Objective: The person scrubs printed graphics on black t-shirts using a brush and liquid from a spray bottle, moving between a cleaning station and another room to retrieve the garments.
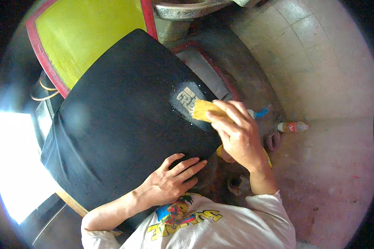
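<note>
Black fabric (pixel 121 102) lies spread over a board before me. Near its right edge is a pale printed design with lettering (pixel 186 100), ringed by a greyish, wet-looking patch with small white specks. My right hand (pixel 237 130) grips a flat yellow block (pixel 207 110), perhaps a sponge or scraper; its left end touches the lower right part of the print and hides some of it. My left hand (pixel 171 180) rests on the lower edge of the fabric, palm down with its fingers spread, holding nothing.
A yellow-green panel with a red frame (pixel 90 37) stands beyond the fabric. At the top is a metal basin's rim (pixel 187 11). A plastic bottle with a red label (pixel 293 127) lies on the floor to the right, near a blue object (pixel 261 112). Bright light enters at the left.
</note>
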